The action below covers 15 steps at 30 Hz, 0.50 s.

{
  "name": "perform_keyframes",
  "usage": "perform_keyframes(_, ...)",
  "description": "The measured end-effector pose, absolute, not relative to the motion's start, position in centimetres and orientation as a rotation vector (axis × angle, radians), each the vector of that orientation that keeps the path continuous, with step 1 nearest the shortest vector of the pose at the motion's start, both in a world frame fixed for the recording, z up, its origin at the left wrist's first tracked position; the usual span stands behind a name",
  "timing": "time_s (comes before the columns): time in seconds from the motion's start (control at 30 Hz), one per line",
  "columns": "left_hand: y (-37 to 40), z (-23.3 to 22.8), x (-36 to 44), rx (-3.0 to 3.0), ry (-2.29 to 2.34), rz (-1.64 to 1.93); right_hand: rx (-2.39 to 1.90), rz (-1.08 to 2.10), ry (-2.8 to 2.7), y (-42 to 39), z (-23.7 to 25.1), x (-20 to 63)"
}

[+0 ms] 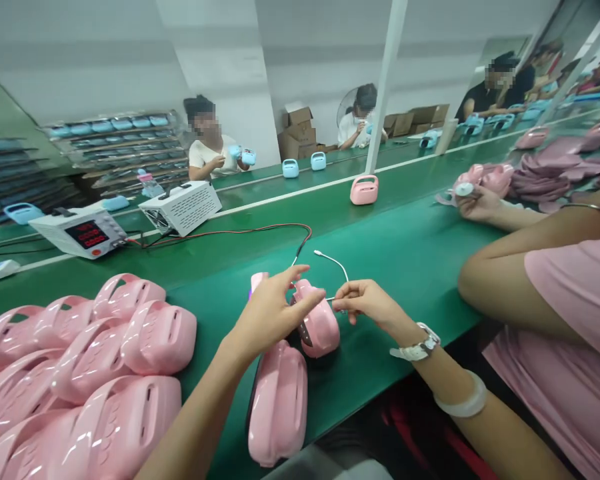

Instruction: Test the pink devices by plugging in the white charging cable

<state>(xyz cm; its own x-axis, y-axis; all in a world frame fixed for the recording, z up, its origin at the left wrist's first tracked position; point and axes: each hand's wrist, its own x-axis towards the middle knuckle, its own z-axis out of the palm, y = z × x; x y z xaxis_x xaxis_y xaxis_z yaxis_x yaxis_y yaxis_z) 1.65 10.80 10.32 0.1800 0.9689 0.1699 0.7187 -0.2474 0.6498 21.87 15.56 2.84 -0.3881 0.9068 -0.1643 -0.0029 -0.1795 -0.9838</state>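
Foreground pink case [284, 407], second case [325, 328] beneath spread left fingers [306, 305], right fingers [349, 302] pinching cable [337, 261]

pink units [324, 328]: glossy plast. | grn mat [395, 250]: smooth | ctns [299, 137]: matt cardbd

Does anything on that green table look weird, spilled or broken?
Nothing I can see looks spilled or broken. The oddest bit is one pink case standing alone by the white pole, apart from the pink pile at the left. It stands upright, so it's probably fine.
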Motion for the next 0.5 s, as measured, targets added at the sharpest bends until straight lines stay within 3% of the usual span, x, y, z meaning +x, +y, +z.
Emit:
perform_keyframes(0.17, 12.3, 10.5, 1.1, 2.124, 1.374, 0.684, -1.023, 1.707, -1.386, 16.9, 2.0, 21.7)
perform_keyframes(0.5, 12.7, 10.2, 2.1, 2.207, 1.394, 0.637, -0.938, 1.749, -1.429, 16.9, 1.7, 22.4)
